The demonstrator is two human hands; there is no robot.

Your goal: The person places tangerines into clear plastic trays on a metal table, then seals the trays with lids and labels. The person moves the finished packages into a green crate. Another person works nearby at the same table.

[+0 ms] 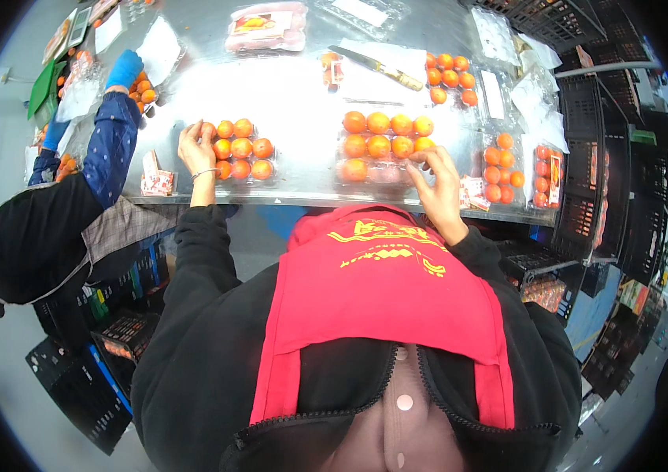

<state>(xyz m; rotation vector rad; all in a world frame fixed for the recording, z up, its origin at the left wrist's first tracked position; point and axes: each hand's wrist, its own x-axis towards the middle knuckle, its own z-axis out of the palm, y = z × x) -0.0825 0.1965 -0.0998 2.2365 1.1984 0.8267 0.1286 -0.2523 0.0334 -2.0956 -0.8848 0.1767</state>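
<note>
My left hand (195, 151) is curled at the left edge of a group of orange-red tomatoes (241, 148), its fingers closed round the tomato (208, 131) at the far left corner. To the right lies a clear plastic tray (385, 172) with two full rows of tomatoes and one more tomato (354, 170) in the near row. My right hand (436, 182) is at this tray's right side. Its bent fingers reach over the rim beside the end tomato, with the thumb apart from them. Nothing shows between them.
A knife (377, 68) lies on white sheets beyond the tray. Packed tomatoes (540, 175) stand at the right, near black crates (586, 181). Small printed labels (157, 177) lie by the table's front edge. At the left, a co-worker's blue-gloved hand (124, 71) is over other tomatoes.
</note>
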